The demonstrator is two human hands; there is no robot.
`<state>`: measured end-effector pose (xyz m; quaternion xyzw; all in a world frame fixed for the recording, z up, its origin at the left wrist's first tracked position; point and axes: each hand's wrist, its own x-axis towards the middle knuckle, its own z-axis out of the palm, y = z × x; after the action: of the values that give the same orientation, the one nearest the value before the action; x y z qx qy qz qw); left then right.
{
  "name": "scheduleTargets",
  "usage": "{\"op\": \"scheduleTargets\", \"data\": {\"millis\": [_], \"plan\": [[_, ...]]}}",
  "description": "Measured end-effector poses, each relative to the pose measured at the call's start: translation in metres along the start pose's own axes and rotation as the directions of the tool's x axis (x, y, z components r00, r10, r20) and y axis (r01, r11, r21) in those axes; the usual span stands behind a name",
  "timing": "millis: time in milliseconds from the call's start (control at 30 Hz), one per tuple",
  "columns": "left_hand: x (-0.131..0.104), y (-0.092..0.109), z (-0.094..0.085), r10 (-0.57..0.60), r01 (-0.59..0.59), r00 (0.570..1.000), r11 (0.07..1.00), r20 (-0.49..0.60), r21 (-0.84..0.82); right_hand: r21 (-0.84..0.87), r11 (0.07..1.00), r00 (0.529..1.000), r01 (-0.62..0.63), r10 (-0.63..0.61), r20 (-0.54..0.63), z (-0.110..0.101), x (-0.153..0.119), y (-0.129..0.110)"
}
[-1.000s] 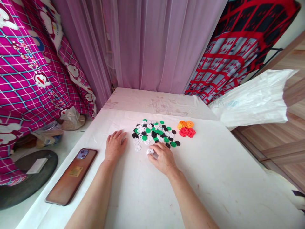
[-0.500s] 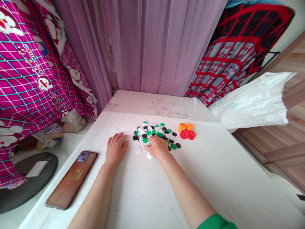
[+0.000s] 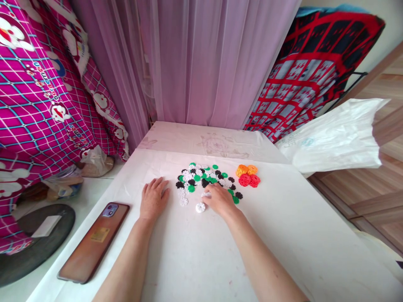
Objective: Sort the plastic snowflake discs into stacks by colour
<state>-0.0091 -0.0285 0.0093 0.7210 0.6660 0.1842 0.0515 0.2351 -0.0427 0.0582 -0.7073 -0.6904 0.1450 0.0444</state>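
A loose pile of notched plastic discs in white, black and green lies on the white-covered table. My left hand rests flat beside the pile's left side, fingers stretched out and holding nothing. At the pile's near right edge, my right hand is closed in a pinch on a white notched disc, partly hidden by the fingers. Just in front of that hand is a small stack of white discs, apart from the pile.
Orange discs and red discs sit in separate stacks right of the pile. A brown phone lies at the table's left edge. A white plastic bag stands past the right edge, and a purple curtain hangs behind.
My right hand has shifted right and slightly nearer, out of the middle of the pile, with a white disc now showing at its fingertips. My left hand stays in place.
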Motion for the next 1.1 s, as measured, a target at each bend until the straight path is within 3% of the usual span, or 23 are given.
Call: {"op": "scheduleTargets", "data": {"millis": [367, 533, 633, 800, 1100], "plan": [[0.000, 0.000, -0.002, 0.003, -0.003, 1.000, 1.000, -0.013, -0.013, -0.018, 0.994, 0.994, 0.111, -0.111, -0.020, 0.002, 0.001, 0.019], [0.000, 0.001, -0.002, -0.005, 0.005, 1.000, 1.000, 0.004, -0.003, 0.235, 0.963, 0.985, 0.128, -0.096, -0.145, 0.003, -0.012, 0.025], [0.000, 0.001, -0.001, 0.007, -0.007, 1.000, 1.000, -0.010, 0.000, 0.319, 0.928, 0.977, 0.192, -0.150, -0.153, 0.004, -0.027, 0.019], [-0.001, 0.000, -0.001, 0.010, -0.010, 1.000, 1.000, -0.018, -0.002, 0.231, 0.946, 0.971, 0.228, -0.202, -0.132, 0.008, -0.037, 0.004], [0.000, 0.002, -0.003, -0.016, 0.016, 0.999, 1.000, 0.029, 0.000, 0.171, 0.964, 0.978, 0.201, -0.187, -0.096, 0.012, -0.037, 0.002]]}}
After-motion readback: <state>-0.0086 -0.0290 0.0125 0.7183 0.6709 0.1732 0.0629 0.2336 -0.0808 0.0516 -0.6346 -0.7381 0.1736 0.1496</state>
